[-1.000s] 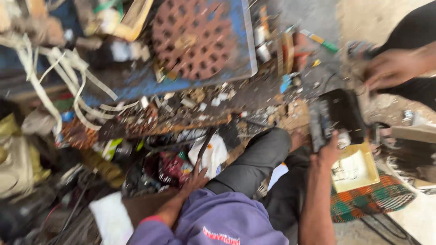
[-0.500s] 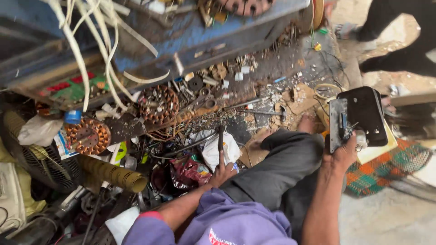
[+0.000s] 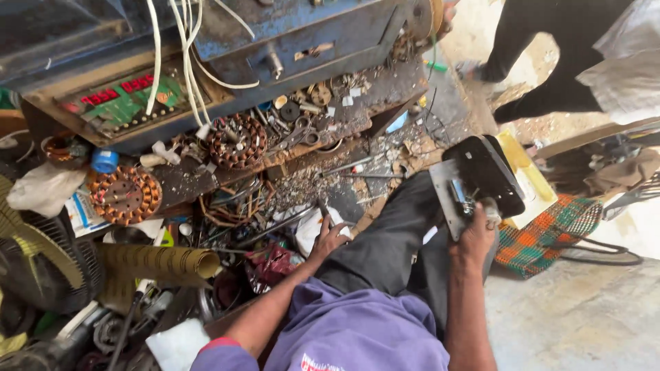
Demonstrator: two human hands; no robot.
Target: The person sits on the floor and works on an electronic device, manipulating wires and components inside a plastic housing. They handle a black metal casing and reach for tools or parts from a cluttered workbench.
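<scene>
Purple cloth of the person's shirt (image 3: pixel 357 336) fills the near edge at six o'clock, and both bare arms run out from it. The right hand (image 3: pixel 474 237), at about three o'clock from the bent knee in dark trousers (image 3: pixel 385 233), is closed around the lower edge of a black, plate-backed device (image 3: pixel 481 180); the fingers wrap its underside, so the flat metal face tilts up toward the head camera, apparently to keep that face in view. The device sits just above the knee, touching nothing else that I can make out.

The left hand (image 3: pixel 328 237), at about nine o'clock from the knee, has its fingers curled on a thin dark tool (image 3: pixel 322 209) that sticks up toward twelve o'clock. It looks like a grip, though the handle is mostly hidden, and the hand rests at the brink of the scrap heap, where such tools lie within reach.

Further out at nine o'clock, a roll of yellow-brown paper (image 3: pixel 161 264) lies on its side among cables. Beyond it a copper-wound stator (image 3: pixel 125 196) lies flat, and a second stator (image 3: pixel 237 141) sits on the cluttered ledge of the blue machine (image 3: pixel 295 34) at twelve o'clock, with white wires (image 3: pixel 185 62) hanging over its front.

At two o'clock a woven checked basket (image 3: pixel 550 237) rests on the floor, and farthest off stands another person in dark clothing (image 3: pixel 543 48).
</scene>
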